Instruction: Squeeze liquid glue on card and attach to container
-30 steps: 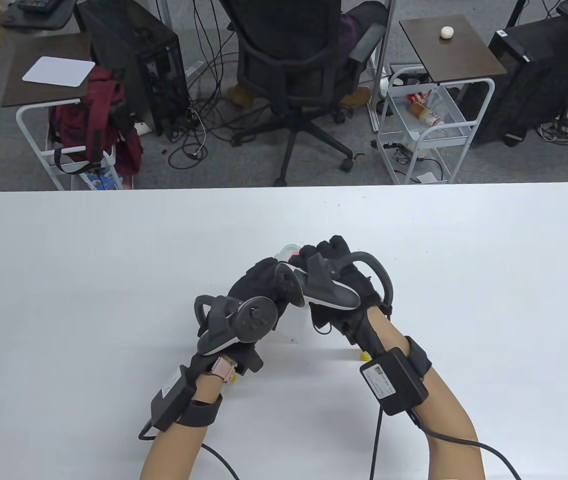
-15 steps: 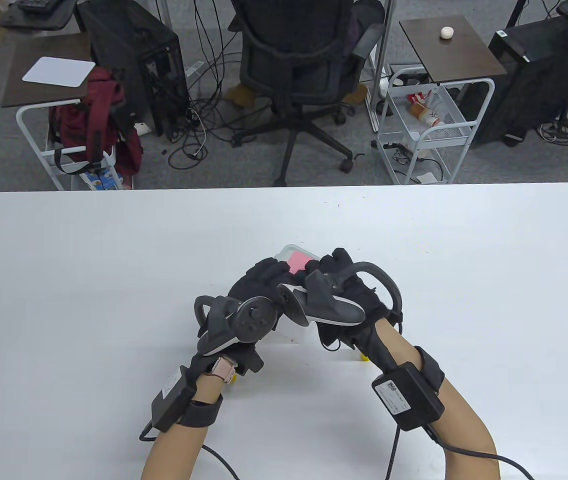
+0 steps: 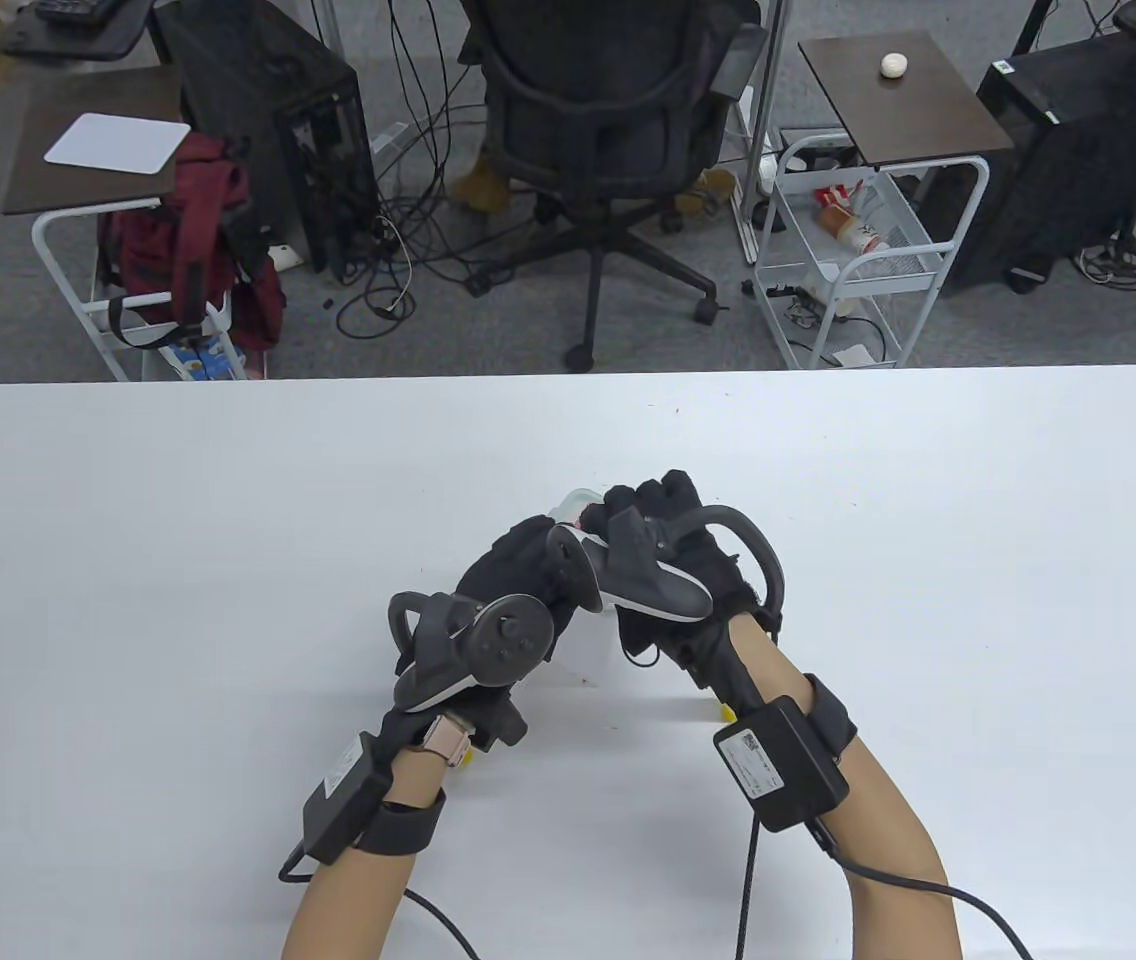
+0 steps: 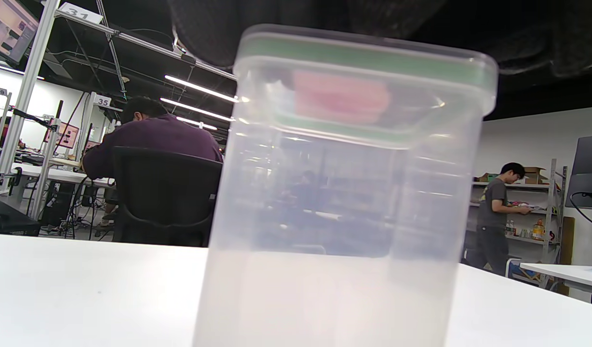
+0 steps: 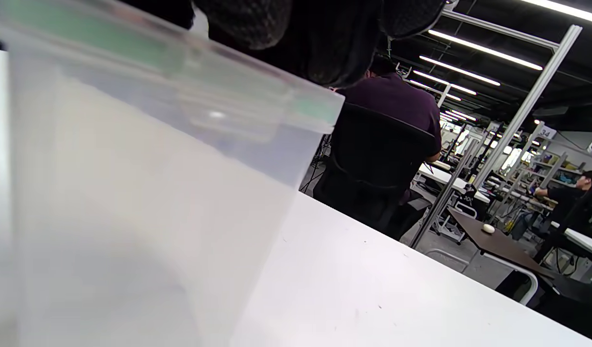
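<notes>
A clear plastic container (image 3: 576, 497) with a green-sealed lid stands upright on the white table (image 3: 178, 560). It fills the left wrist view (image 4: 334, 217) and the right wrist view (image 5: 132, 193). A pink card (image 4: 339, 96) lies on the lid; it shows through the plastic. From above only a sliver of the card (image 3: 585, 517) shows. My left hand (image 3: 518, 555) holds the container's top from the left. My right hand (image 3: 658, 510) lies over the lid, fingers pressing down on the card.
A small yellow object (image 3: 728, 712) lies on the table under my right wrist, and another yellow bit (image 3: 468, 757) under my left wrist. An office chair (image 3: 608, 130) and side carts stand beyond the table's far edge.
Half a second ago my right hand had drawn back to the right and the pink card lay uncovered on the lid. Now it has slid back left over the card. The left hand has not moved.
</notes>
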A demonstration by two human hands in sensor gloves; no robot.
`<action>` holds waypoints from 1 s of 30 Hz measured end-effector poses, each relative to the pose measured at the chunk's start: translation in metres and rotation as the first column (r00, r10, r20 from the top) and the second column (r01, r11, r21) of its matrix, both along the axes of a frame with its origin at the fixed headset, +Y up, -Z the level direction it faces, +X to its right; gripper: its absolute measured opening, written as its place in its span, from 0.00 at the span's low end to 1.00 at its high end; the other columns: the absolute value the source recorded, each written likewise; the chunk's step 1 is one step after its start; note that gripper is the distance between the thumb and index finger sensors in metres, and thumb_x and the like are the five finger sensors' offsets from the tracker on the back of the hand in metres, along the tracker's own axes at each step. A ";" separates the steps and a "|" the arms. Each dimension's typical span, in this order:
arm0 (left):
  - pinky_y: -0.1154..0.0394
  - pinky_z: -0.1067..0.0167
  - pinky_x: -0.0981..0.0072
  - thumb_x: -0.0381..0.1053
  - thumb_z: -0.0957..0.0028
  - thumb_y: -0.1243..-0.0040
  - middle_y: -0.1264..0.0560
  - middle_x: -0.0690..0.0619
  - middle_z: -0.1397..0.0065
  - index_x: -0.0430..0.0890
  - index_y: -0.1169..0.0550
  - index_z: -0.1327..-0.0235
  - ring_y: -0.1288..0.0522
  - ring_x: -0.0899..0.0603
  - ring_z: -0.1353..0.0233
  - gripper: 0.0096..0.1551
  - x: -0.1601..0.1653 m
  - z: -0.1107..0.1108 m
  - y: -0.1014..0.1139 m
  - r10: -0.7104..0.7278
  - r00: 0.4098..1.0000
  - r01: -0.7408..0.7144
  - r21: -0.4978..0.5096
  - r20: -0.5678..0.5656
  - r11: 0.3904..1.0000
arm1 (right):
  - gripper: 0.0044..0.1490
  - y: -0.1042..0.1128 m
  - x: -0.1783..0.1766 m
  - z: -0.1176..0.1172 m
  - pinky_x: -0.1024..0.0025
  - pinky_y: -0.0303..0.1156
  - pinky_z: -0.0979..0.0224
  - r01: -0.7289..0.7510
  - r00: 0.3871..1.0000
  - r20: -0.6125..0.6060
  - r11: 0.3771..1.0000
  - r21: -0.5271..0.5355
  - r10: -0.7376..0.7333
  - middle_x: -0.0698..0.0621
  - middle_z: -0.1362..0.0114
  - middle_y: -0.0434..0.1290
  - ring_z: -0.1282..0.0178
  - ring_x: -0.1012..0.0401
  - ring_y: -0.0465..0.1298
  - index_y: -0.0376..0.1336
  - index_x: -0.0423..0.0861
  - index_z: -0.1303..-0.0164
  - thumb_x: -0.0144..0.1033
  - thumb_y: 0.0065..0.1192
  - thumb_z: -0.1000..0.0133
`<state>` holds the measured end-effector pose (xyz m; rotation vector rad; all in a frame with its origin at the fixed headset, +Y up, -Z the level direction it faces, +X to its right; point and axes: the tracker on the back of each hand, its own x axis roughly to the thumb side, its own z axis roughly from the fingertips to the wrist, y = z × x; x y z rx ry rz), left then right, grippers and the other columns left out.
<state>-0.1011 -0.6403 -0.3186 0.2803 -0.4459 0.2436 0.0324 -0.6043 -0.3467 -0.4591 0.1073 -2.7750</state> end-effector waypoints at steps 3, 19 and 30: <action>0.29 0.22 0.58 0.58 0.42 0.48 0.26 0.60 0.23 0.56 0.24 0.36 0.29 0.48 0.18 0.22 0.000 0.000 0.000 -0.010 1.000 0.010 0.000 -0.004 1.000 | 0.28 0.000 0.000 0.011 0.48 0.57 0.13 -0.040 0.998 -0.042 0.999 0.021 0.041 0.54 0.20 0.64 0.33 0.57 0.72 0.58 0.54 0.26 0.33 0.51 0.39; 0.30 0.22 0.58 0.58 0.41 0.50 0.28 0.61 0.22 0.57 0.26 0.35 0.31 0.49 0.17 0.22 -0.001 0.001 -0.002 0.016 1.000 -0.016 -0.007 -0.006 1.000 | 0.26 0.010 0.082 0.069 0.45 0.58 0.14 0.527 0.835 -0.177 0.850 -0.012 -0.521 0.53 0.20 0.65 0.32 0.56 0.72 0.60 0.57 0.29 0.39 0.51 0.39; 0.35 0.21 0.53 0.59 0.41 0.50 0.34 0.56 0.17 0.58 0.29 0.30 0.36 0.43 0.15 0.25 -0.006 0.009 0.000 0.116 0.993 -0.116 -0.020 -0.002 0.993 | 0.36 -0.049 0.199 0.095 0.44 0.60 0.18 0.966 0.257 -0.020 0.257 0.001 -0.966 0.46 0.18 0.60 0.29 0.50 0.68 0.54 0.51 0.21 0.51 0.52 0.39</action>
